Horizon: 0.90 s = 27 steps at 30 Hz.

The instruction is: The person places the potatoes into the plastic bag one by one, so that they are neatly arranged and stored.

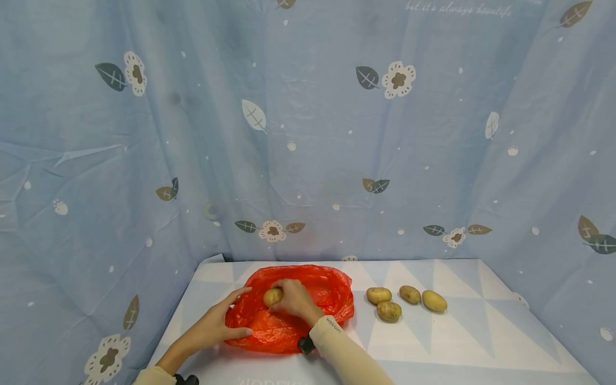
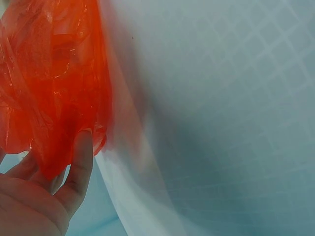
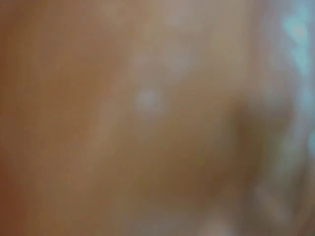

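Note:
A red plastic bag [image 1: 274,329] lies spread with its mouth up on the table. Inside it, my right hand [image 1: 294,299] grips a yellow-brown potato [image 1: 272,297] between thumb and fingers. At the bag's left side, my left hand [image 1: 216,325] rests with thumb and fingers spread wide against the plastic. In the left wrist view the thumb of my left hand [image 2: 37,201] touches the outside of the red bag [image 2: 64,88]; its other fingers are partly hidden behind the plastic. The right wrist view is too blurred to make anything out.
To the right of the bag several potatoes lie loose on the table: a pair close together, potato [image 1: 378,295] and potato [image 1: 389,312], then potato [image 1: 410,294] and potato [image 1: 434,301]. A blue patterned curtain [image 1: 308,160] encloses the white-and-blue table [image 1: 462,342] at the back and sides.

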Each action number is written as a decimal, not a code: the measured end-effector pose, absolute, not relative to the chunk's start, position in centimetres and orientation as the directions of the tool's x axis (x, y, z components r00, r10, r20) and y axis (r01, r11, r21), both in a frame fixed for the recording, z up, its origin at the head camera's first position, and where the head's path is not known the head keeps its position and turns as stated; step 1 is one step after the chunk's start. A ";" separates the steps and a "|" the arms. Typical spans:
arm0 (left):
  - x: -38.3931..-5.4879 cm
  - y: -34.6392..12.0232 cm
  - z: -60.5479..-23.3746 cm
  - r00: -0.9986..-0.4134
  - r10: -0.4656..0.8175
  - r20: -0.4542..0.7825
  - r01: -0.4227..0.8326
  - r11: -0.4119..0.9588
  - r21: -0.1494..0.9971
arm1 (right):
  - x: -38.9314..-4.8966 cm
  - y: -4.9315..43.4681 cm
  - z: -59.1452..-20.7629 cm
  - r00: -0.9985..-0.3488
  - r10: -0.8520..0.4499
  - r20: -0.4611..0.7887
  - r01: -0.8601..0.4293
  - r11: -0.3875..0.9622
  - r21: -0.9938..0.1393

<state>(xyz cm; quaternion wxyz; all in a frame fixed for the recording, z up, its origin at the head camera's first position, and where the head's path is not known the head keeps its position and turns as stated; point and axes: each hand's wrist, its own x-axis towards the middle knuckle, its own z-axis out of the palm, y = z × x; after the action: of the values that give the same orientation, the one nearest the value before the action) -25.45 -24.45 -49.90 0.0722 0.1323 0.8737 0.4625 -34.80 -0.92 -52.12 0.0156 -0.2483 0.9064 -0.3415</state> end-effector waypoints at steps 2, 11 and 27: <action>-25.4 -24.4 -49.9 -0.954 0.300 -0.004 0.166 0.539 0.826 | -34.8 -0.8 -51.9 -0.877 -0.463 0.127 -0.431 0.641 -0.635; -25.5 -24.3 -49.8 -0.956 0.292 -0.022 0.150 0.552 0.821 | -34.7 0.4 -50.6 -0.867 -0.483 0.124 -0.436 0.612 -0.660; -25.5 -24.4 -49.8 -0.964 0.265 -0.033 0.130 0.571 0.810 | -34.3 5.2 -47.5 -0.867 -0.465 0.180 -0.467 0.630 -0.621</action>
<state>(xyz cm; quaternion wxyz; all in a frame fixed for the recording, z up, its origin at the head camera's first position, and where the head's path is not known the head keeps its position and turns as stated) -25.45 -24.37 -49.77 0.0753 0.1117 0.8832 0.4493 -34.29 5.19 -47.54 -0.0012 -0.2580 0.9028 -0.3441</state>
